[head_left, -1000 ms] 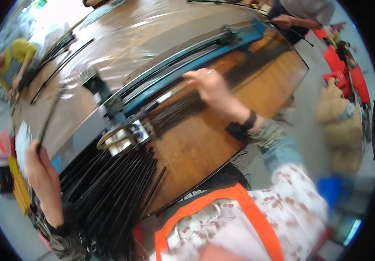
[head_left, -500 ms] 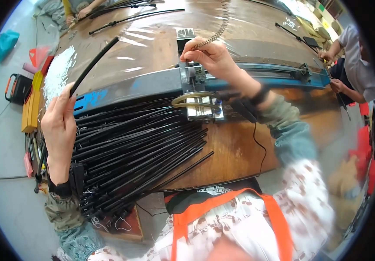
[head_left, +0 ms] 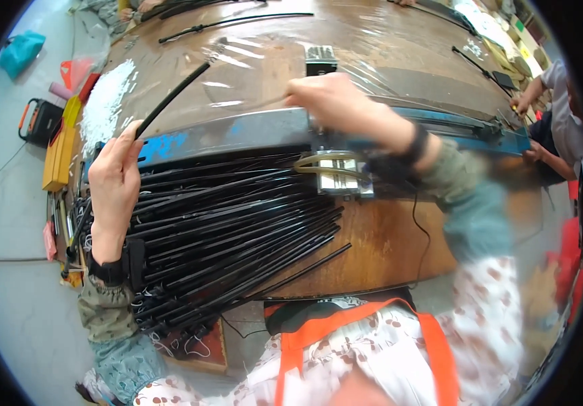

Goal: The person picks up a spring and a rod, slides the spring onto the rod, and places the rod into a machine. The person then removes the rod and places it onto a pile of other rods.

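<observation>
My left hand point(head_left: 114, 179) is closed on a black tube point(head_left: 173, 99), which slants up and to the right above the table. To the right of it, my right hand point(head_left: 329, 96) has its fingers pinched on a long thin coil spring point(head_left: 254, 106). The spring is smeared by motion and trails leftward, near the tube's upper end; I cannot tell whether they touch. Just below the right wrist is a metal clamping fixture point(head_left: 337, 172) with a yellowish hose looped over it. A pile of black rods point(head_left: 237, 220) lies below and between my arms.
A long blue-grey metal rail point(head_left: 237, 128) crosses the table. Small white pieces point(head_left: 105, 101) are heaped at the far left, beside a yellow box point(head_left: 58, 162). At the right edge a co-worker point(head_left: 562, 108) works with both hands. More black rods point(head_left: 237, 24) lie at the back.
My right hand has turned, and the spring has swung from above it over to its left. The left hand still grips the tube. The whole view has shifted slightly.
</observation>
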{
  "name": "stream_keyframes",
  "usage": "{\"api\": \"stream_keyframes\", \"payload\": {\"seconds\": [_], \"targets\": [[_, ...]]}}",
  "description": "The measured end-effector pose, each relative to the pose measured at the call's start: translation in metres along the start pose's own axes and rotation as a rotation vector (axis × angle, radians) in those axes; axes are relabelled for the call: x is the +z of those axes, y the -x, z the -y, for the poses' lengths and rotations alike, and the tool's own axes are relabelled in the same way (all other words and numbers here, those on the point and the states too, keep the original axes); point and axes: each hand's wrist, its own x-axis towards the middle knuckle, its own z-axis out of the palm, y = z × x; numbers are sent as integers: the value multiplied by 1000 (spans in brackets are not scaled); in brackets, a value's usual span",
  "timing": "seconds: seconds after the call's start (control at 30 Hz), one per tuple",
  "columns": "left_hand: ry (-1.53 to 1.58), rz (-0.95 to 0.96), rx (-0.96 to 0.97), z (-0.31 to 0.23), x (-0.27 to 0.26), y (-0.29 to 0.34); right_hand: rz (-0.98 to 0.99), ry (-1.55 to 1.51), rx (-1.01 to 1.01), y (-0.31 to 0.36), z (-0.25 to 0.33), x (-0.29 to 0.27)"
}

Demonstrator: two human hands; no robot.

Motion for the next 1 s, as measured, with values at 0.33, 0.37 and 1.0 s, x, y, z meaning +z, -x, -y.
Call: {"api": "stream_keyframes", "payload": {"seconds": [0.33,0.37,1.0], "targets": [[9,161,352,-15,87,-26,-237,591,292,245,-112,-130],[92,150,402,-29,115,-40,-224,636,313,249,-111,-133],[194,112,264,-69,184,-49,-287,710,281,270,-102,-104]]}}
